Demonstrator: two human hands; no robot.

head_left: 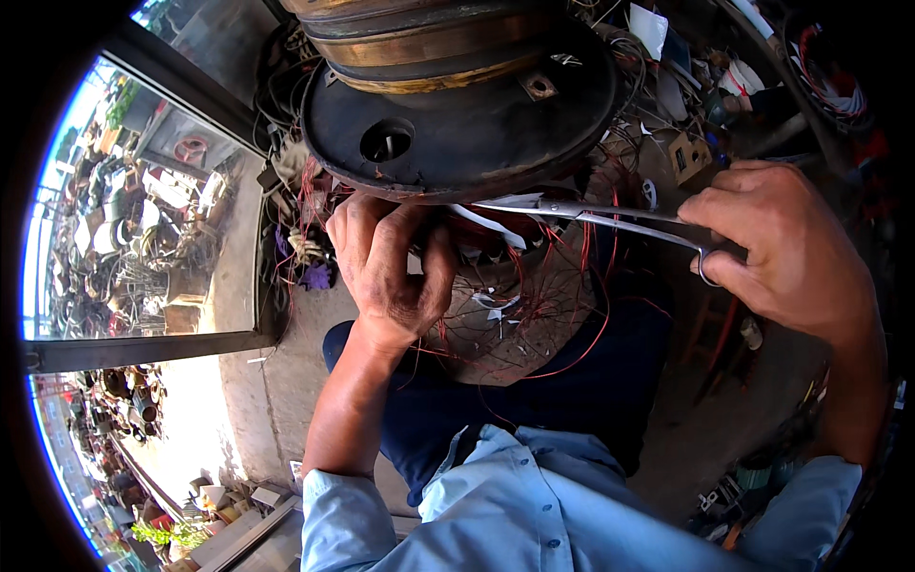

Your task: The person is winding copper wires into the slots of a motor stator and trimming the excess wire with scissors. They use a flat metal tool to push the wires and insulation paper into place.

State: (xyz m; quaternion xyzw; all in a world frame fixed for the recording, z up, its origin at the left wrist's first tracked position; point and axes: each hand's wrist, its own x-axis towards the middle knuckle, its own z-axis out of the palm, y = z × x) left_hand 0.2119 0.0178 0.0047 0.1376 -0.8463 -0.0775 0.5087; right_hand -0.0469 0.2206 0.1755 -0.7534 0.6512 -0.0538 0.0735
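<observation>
A large motor rotor with a round black end disc (457,133) and copper-coloured rings (419,43) stands in front of me. My right hand (772,243) grips long metal scissors (620,214) by the handles. Their blades reach left under the disc's near edge, beside a white strip (498,227) that curves down among the windings. My left hand (391,262) is closed, its fingers curled up against the underside of the disc's rim. What its fingertips hold is hidden there. Thin red wires (581,315) hang loose below the disc.
White scraps (498,305) lie on the floor among the wires. To the left is a glass door frame (152,351), with heaps of parts beyond it. Tangled cables and a yellowish box (690,157) lie at the upper right. A small reddish stool (710,334) stands right of my legs.
</observation>
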